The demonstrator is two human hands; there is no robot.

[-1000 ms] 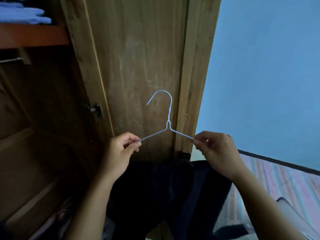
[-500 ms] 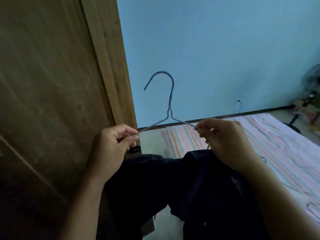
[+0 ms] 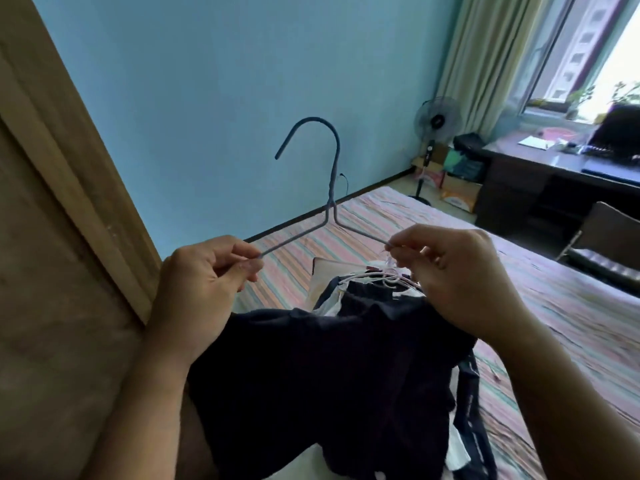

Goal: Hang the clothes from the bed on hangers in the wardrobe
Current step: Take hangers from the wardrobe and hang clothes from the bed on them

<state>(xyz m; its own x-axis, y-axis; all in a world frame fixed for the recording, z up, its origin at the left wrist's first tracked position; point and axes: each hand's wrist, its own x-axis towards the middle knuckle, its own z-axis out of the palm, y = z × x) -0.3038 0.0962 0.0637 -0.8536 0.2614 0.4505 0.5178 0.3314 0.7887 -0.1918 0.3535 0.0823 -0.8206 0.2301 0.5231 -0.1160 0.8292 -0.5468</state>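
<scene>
A thin grey wire hanger [image 3: 331, 188] stands upright in front of me, hook on top. My left hand [image 3: 197, 289] pinches its left shoulder and my right hand [image 3: 457, 275] pinches its right shoulder. A dark garment [image 3: 329, 372] hangs below both hands, draped from the hanger, whose lower bar is hidden. Behind it on the striped bed [image 3: 571, 317] lies a pile of clothes with white hangers [image 3: 374, 277]. The wooden wardrobe door [image 3: 52, 237] fills the left side.
A blue wall is straight ahead. A standing fan [image 3: 437, 123] and boxes sit in the far corner. A dark desk [image 3: 540, 174] under the window and a chair [image 3: 602, 244] stand beyond the bed on the right.
My view has swung right, from the wardrobe's inside to the bed and room. Both hands keep the same pinch on the hanger with the dark garment below.
</scene>
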